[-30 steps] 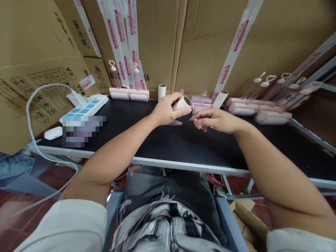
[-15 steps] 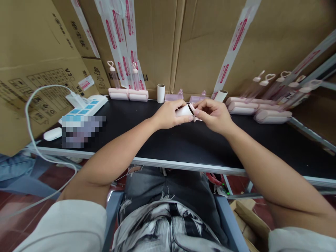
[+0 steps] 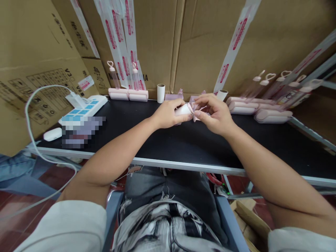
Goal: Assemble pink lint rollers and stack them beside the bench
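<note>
In the head view, a white tube (image 3: 183,110) lies tilted in my left hand (image 3: 168,113), whose fingers and thumb wrap round it. A pink end piece (image 3: 190,107) now sits at the tube's right end. Beside that end is my right hand (image 3: 215,112), thumb and forefinger apart and the fingers curved. Its thumb tip is close to the tube's rim; whether it touches cannot be told. A small pale pink part, partly hidden, shows below the hands on the black tabletop (image 3: 168,147).
Two white tubes, one upright (image 3: 161,93) and one leaning (image 3: 222,95), stand at the back near translucent lilac parts (image 3: 172,97). Pink cases with heart-topped clear tubes stand left (image 3: 138,95) and right (image 3: 273,116). A power strip (image 3: 88,110) with a white cable lies left. Cardboard (image 3: 154,42) walls the back.
The dark opening at the tube's right end is now covered by the pink end piece. My right thumb and forefinger have spread apart; my left hand has barely moved.
</note>
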The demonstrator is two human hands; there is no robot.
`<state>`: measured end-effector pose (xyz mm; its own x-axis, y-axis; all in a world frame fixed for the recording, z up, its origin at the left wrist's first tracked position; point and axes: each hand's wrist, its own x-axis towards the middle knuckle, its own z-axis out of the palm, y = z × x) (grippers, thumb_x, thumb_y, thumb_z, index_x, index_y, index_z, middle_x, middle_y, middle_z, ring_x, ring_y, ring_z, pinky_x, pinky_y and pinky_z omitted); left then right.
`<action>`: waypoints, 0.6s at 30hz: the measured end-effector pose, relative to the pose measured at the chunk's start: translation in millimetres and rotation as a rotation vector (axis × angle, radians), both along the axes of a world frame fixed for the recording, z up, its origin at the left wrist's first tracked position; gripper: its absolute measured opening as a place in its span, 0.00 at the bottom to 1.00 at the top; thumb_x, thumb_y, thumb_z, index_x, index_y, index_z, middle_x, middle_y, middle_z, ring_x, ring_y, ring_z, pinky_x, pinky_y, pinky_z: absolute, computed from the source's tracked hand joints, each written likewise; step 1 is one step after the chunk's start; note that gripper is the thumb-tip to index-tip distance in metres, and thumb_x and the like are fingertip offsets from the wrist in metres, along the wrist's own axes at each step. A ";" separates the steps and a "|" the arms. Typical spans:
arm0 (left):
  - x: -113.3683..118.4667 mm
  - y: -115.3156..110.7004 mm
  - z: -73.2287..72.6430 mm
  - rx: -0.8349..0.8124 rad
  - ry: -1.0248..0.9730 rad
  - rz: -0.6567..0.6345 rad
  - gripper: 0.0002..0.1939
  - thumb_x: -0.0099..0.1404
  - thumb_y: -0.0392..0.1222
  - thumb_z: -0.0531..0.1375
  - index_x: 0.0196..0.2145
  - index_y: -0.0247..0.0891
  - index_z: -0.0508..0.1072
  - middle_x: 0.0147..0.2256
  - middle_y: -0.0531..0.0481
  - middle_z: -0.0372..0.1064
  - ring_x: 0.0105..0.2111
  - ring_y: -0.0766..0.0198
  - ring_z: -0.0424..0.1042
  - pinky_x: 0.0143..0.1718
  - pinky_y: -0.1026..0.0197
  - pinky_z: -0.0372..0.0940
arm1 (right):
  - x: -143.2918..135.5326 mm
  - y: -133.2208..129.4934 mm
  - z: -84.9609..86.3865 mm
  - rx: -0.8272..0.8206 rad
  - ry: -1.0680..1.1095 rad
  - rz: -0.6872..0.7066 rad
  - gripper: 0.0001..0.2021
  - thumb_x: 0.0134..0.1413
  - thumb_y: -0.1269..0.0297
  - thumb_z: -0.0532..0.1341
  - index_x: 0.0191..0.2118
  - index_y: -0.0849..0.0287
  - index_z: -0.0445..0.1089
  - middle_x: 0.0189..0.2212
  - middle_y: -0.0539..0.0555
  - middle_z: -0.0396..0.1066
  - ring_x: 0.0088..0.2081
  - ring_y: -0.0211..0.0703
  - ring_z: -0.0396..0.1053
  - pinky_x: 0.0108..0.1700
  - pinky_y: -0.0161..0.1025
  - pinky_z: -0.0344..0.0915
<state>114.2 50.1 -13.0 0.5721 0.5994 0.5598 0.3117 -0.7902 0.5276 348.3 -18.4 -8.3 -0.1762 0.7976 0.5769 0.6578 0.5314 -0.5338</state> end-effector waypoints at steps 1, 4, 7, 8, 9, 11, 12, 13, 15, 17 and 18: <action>0.1 0.1 0.4 0.000 -0.007 0.004 0.29 0.61 0.66 0.70 0.44 0.37 0.81 0.41 0.45 0.82 0.38 0.56 0.78 0.42 0.54 0.68 | 0.4 -0.5 -0.4 0.034 0.013 -0.039 0.28 0.61 0.36 0.66 0.58 0.49 0.75 0.63 0.62 0.72 0.51 0.57 0.76 0.50 0.52 0.77; 0.1 1.2 1.0 0.014 -0.017 0.014 0.27 0.62 0.64 0.70 0.44 0.37 0.81 0.40 0.46 0.81 0.37 0.57 0.76 0.41 0.55 0.67 | 0.1 -2.8 -3.4 0.136 0.051 -0.142 0.35 0.62 0.39 0.66 0.70 0.45 0.66 0.71 0.63 0.62 0.53 0.60 0.76 0.49 0.54 0.77; -0.1 3.3 0.0 0.032 -0.019 0.027 0.27 0.62 0.65 0.70 0.44 0.37 0.81 0.37 0.48 0.80 0.35 0.58 0.75 0.39 0.56 0.65 | -3.8 -6.6 -6.7 0.099 0.036 -0.096 0.40 0.61 0.39 0.66 0.74 0.43 0.59 0.71 0.63 0.62 0.52 0.59 0.76 0.46 0.52 0.77; -0.2 4.0 -0.6 0.040 -0.018 0.028 0.27 0.62 0.64 0.70 0.44 0.37 0.81 0.36 0.48 0.80 0.34 0.59 0.74 0.39 0.56 0.64 | -5.5 -7.9 -7.2 0.041 0.015 -0.034 0.40 0.60 0.39 0.67 0.74 0.43 0.59 0.70 0.63 0.65 0.50 0.57 0.76 0.45 0.52 0.77; -0.4 4.7 -1.1 0.045 -0.018 0.028 0.27 0.62 0.64 0.70 0.45 0.37 0.81 0.36 0.49 0.79 0.34 0.59 0.73 0.38 0.57 0.63 | -7.1 -9.1 -7.2 -0.021 -0.007 0.034 0.40 0.60 0.39 0.67 0.74 0.43 0.59 0.68 0.62 0.68 0.47 0.55 0.76 0.45 0.51 0.77; -1.0 5.4 -1.6 0.044 -0.024 0.027 0.27 0.62 0.64 0.70 0.45 0.38 0.81 0.35 0.49 0.78 0.33 0.60 0.72 0.38 0.57 0.62 | -8.3 -10.7 -4.8 -0.094 -0.032 0.113 0.39 0.60 0.40 0.66 0.73 0.44 0.60 0.66 0.61 0.71 0.44 0.52 0.76 0.43 0.48 0.77; -1.4 5.4 -1.5 0.035 -0.030 0.029 0.27 0.62 0.65 0.70 0.44 0.37 0.81 0.35 0.49 0.78 0.33 0.60 0.72 0.37 0.58 0.62 | -7.3 -10.8 -2.3 -0.086 -0.028 0.101 0.38 0.61 0.41 0.65 0.73 0.45 0.60 0.66 0.60 0.71 0.43 0.51 0.77 0.43 0.47 0.76; -1.8 5.3 -1.1 0.024 -0.041 0.033 0.28 0.61 0.66 0.70 0.43 0.37 0.80 0.35 0.49 0.78 0.33 0.60 0.71 0.37 0.58 0.62 | -4.6 -10.4 1.1 -0.058 -0.021 0.057 0.37 0.62 0.43 0.64 0.73 0.46 0.61 0.66 0.61 0.71 0.43 0.50 0.77 0.42 0.46 0.76; -2.6 5.3 -0.1 0.003 -0.056 0.043 0.28 0.61 0.67 0.69 0.42 0.37 0.79 0.36 0.48 0.79 0.34 0.60 0.72 0.38 0.57 0.63 | 6.0 -7.4 10.0 -0.008 -0.049 -0.072 0.32 0.64 0.48 0.63 0.70 0.50 0.66 0.62 0.61 0.75 0.42 0.50 0.77 0.42 0.46 0.74; -3.3 6.4 0.1 -0.009 -0.079 0.042 0.28 0.61 0.66 0.70 0.44 0.38 0.78 0.38 0.47 0.80 0.36 0.59 0.73 0.39 0.57 0.65 | 22.7 -0.9 19.0 -0.037 -0.167 -0.207 0.23 0.64 0.55 0.62 0.62 0.54 0.75 0.52 0.60 0.81 0.39 0.51 0.77 0.43 0.46 0.72; -3.5 7.6 -0.3 -0.013 -0.101 0.036 0.29 0.61 0.66 0.70 0.46 0.39 0.77 0.40 0.46 0.80 0.37 0.58 0.75 0.41 0.56 0.66 | 32.3 3.5 22.5 -0.092 -0.255 -0.266 0.18 0.63 0.57 0.62 0.55 0.55 0.79 0.46 0.59 0.83 0.38 0.51 0.77 0.43 0.47 0.71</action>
<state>110.8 57.7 -13.4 0.4913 0.6261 0.6054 0.2849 -0.7724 0.5676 380.6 -14.9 14.2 -0.0842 0.8814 0.4649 0.8844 0.2811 -0.3726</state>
